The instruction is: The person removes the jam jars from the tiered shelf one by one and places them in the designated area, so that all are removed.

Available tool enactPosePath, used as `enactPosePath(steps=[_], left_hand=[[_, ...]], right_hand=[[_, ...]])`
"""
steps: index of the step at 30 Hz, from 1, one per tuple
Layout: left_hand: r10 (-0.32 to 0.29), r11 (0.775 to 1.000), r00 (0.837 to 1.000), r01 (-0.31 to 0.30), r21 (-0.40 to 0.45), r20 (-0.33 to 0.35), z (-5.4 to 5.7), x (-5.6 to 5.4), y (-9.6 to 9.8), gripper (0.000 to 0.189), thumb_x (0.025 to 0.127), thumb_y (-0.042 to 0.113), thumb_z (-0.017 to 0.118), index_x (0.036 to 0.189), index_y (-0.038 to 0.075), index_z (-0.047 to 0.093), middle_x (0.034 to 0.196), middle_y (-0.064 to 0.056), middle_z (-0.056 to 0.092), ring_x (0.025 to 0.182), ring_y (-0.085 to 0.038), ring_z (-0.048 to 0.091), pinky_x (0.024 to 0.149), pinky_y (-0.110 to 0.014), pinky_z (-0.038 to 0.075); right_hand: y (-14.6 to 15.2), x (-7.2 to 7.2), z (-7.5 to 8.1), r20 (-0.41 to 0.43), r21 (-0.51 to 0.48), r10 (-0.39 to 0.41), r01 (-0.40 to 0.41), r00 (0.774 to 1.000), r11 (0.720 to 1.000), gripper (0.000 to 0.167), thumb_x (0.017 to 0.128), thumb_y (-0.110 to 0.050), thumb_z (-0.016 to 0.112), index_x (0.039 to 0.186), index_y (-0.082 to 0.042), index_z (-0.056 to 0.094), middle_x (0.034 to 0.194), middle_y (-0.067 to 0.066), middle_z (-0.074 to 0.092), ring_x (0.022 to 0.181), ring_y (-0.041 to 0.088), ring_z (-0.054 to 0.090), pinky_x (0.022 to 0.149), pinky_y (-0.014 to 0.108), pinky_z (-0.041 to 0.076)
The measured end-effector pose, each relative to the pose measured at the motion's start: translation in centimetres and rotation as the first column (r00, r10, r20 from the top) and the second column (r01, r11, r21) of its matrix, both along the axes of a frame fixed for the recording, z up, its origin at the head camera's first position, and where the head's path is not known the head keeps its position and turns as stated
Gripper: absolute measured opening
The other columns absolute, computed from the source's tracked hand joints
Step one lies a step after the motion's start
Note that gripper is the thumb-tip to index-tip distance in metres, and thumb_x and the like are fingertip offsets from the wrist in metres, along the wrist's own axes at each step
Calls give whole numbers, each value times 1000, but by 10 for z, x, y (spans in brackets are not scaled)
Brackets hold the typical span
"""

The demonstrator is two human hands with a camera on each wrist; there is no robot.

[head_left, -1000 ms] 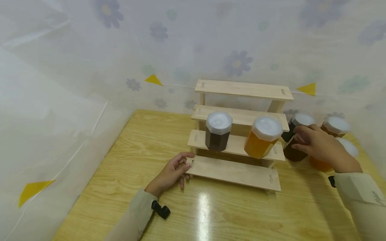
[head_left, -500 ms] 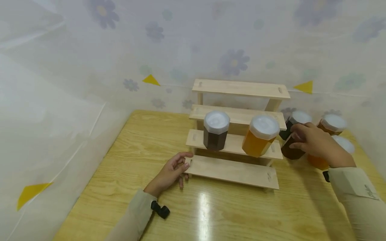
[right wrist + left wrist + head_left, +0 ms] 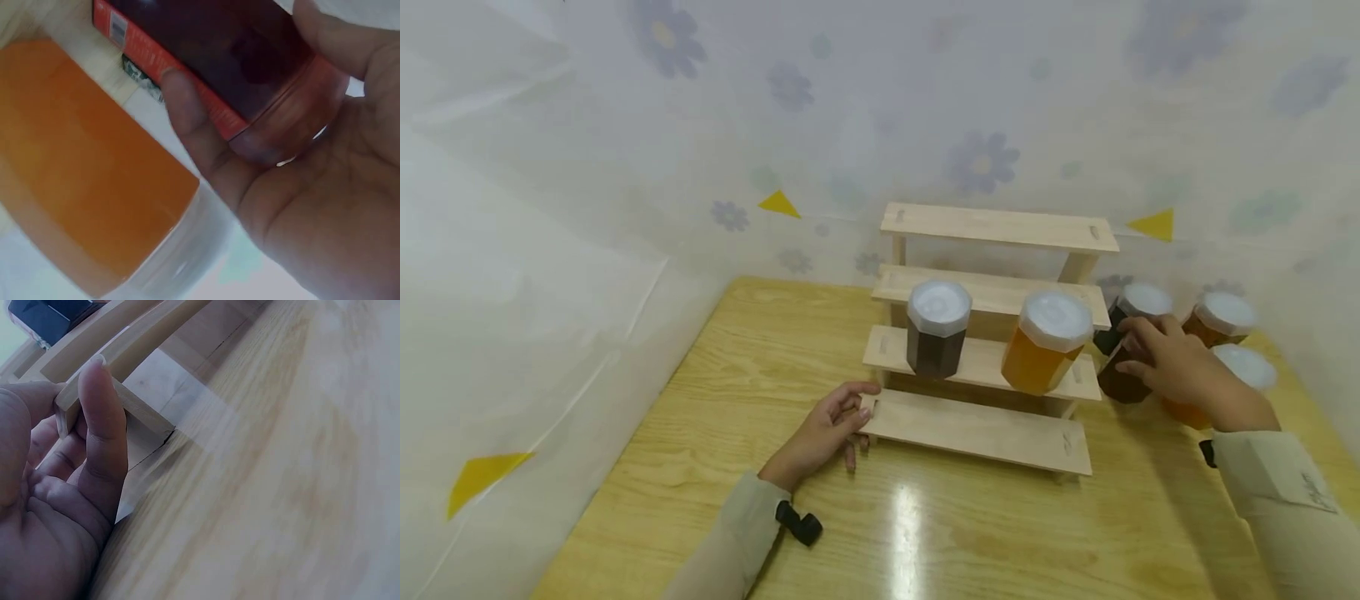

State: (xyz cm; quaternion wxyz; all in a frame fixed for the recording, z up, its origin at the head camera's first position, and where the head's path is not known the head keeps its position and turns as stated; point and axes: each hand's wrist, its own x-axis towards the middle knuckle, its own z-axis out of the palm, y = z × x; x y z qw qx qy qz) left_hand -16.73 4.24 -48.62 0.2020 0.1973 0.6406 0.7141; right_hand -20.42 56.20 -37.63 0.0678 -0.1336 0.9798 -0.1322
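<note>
A stepped wooden display rack [image 3: 977, 425] with several shelves stands on the table. At the left end of its lowest shelf, my left hand [image 3: 820, 433] pinches the board between thumb and fingers; the left wrist view shows the thumb [image 3: 103, 419] against the shelf's end. To the right of the rack, my right hand [image 3: 1187, 371] grips a dark red-brown jar [image 3: 1122, 379] near its lid, which the hand covers. The right wrist view shows this jar [image 3: 250, 56] with a red label between thumb and fingers. A dark jar [image 3: 936, 350] and an orange jar [image 3: 1037, 358] stand on the second shelf from the bottom.
Close around the right hand are another dark jar [image 3: 1142, 300], an amber jar [image 3: 1225, 312] and an orange jar [image 3: 1183, 412], all white-lidded. Behind the table [image 3: 700, 417] hangs a flowered plastic sheet [image 3: 865, 108], with another side to the left.
The head view has shifted slightly. Both hands keep their hold, and the rack and jars stay in place.
</note>
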Motion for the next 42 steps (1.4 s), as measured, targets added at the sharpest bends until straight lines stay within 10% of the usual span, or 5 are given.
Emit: enactPosePath(steps=[18, 36, 42], left_hand=[[-7, 1000, 1000, 7, -4, -15, -2, -2, -1, 41, 111, 15, 53, 150, 6, 46, 98, -10, 50, 73, -22, 67, 42, -33, 58], [5, 1000, 1000, -4, -5, 8, -1, 1, 1, 40, 111, 14, 52, 150, 6, 46, 97, -11, 48, 73, -22, 67, 42, -32, 58], [-3, 1000, 1000, 3, 6, 7, 0, 0, 0, 41, 111, 14, 52, 150, 6, 46, 96, -10, 47, 74, -22, 66, 43, -32, 58]], right_hand=[[-2, 9, 38, -176, 8, -8, 9, 984, 1000, 76, 98, -37, 74, 151, 4, 40, 145, 42, 33, 121, 65, 40, 84, 78, 46], [-41, 31, 69, -235, -53, 63, -78, 970, 996, 119, 77, -47, 92, 167, -20, 18, 166, 24, 17, 136, 60, 34, 81, 83, 44], [-55, 32, 74, -361, -62, 123, -155, 924, 986, 117, 73, -43, 95, 165, -16, 28, 164, 21, 28, 121, 49, 51, 72, 70, 54]])
